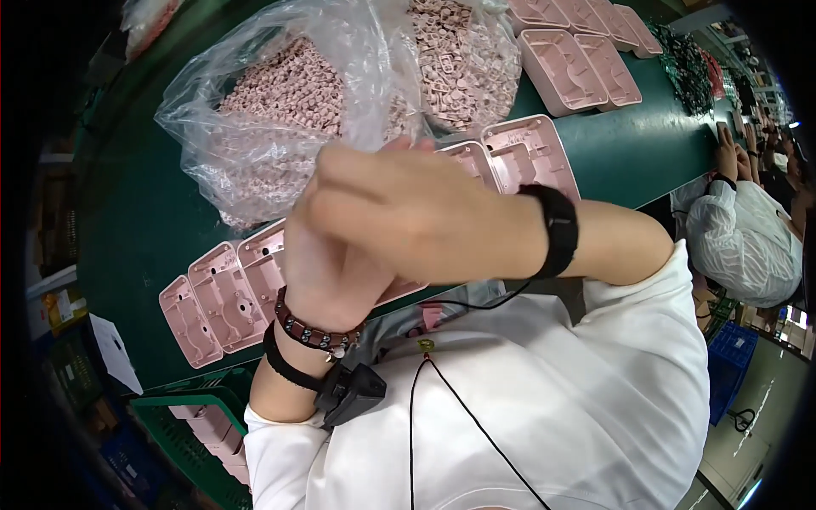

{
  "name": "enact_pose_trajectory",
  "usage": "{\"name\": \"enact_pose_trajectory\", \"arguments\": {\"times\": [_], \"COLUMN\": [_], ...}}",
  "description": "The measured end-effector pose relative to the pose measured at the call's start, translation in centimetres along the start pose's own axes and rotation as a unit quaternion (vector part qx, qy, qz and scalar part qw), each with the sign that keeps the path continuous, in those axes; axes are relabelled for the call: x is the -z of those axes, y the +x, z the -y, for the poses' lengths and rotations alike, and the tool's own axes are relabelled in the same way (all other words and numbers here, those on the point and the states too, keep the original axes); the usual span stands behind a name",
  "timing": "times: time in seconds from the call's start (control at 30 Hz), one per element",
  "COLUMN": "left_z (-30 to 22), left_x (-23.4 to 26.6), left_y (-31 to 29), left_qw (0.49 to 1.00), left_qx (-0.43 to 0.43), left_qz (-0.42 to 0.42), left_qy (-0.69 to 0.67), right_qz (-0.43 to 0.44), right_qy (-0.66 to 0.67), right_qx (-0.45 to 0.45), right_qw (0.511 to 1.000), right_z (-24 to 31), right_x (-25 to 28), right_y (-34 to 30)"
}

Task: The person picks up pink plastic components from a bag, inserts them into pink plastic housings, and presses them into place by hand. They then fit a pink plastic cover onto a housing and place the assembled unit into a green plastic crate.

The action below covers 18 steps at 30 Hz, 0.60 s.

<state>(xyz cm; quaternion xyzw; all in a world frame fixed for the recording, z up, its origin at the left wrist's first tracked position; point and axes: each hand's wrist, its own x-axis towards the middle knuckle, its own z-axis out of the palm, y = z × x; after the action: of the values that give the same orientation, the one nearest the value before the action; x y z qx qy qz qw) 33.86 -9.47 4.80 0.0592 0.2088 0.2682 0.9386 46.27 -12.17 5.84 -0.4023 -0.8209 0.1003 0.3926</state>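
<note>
My right hand (416,217) crosses over my left hand (323,276), and the two touch above a row of pink plastic casings. The right fingers are curled, slightly blurred; whatever they may hold is hidden. Of the left hand the palm side and wrist show, while its fingers lie behind the right hand. Below the hands sit open pink casings (228,297), with ribs and holes inside. Beyond them, a clear plastic bag (200,140) lies open, filled with small pink plastic parts (293,89). More pink casings (531,157) stand to the right of my hands.
A second bag of small pink parts (463,64) adjoins the first. Farther right are stacked pink casings (569,72) and dark cables (682,72) on the green table (633,153). A green crate (161,425) holds pink pieces at lower left. Another person (739,234) works at right.
</note>
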Motion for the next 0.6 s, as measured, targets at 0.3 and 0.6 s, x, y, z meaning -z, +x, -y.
{"name": "enact_pose_trajectory", "arguments": {"times": [0.3, 0.6], "left_z": [3.6, 4.8], "left_x": [0.9, 2.4], "left_y": [0.9, 1.4], "left_qw": [0.986, 0.967], "left_qx": [0.06, 0.105], "left_qz": [0.106, 0.106], "left_qy": [-0.115, -0.205], "right_qz": [-0.138, -0.175], "right_qy": [-0.059, -0.003], "right_qx": [0.058, 0.05], "right_qw": [0.987, 0.983], "right_z": [0.4, -0.3], "right_x": [-2.7, -1.5], "right_y": [-3.4, -3.3]}}
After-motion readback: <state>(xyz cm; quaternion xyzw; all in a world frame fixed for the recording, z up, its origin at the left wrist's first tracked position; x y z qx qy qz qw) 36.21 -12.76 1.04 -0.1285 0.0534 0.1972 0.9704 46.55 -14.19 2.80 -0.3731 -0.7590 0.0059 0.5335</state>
